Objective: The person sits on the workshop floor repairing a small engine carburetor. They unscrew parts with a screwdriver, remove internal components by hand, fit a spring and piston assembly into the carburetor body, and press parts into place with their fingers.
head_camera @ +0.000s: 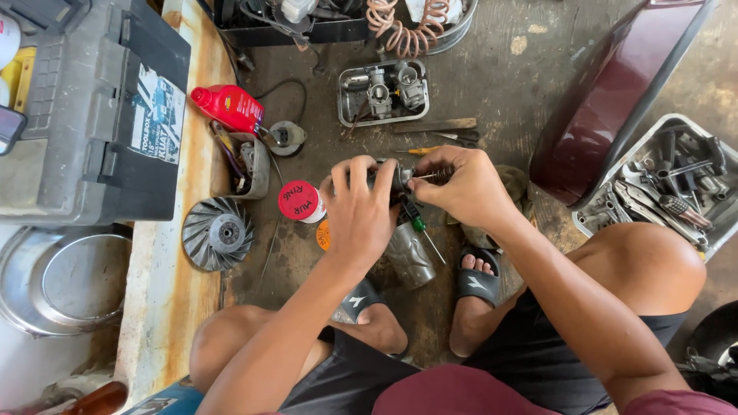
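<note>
Both hands grip a small dark metal carburettor part (pixel 388 178) above the concrete floor (pixel 492 84): the left hand (pixel 357 211) wraps its body, the right hand (pixel 461 184) pinches its thin spring end (pixel 432 176). Loosened fingers could probably let the spring drop among the clutter by the green-handled screwdriver (pixel 419 227).

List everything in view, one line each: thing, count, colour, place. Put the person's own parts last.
toolbox: 1, grey, top left
oil bottle: 1, red, on floor beside toolbox
finned fan wheel: 1, silver, left of knees
red-lidded tin: 1, white with red lid, beside left hand
tray of carburettor parts: 1, metal, top centre
coiled hose: 1, orange, top centre
body panel: 1, maroon, upper right
tray of tools: 1, metal, right
screwdriver: 1, green handle, under hands
carburettor part: 1, dark metal, held in both hands
sandals: 2, black, on feet
left hand: 1, gripping part
right hand: 1, gripping part
</note>
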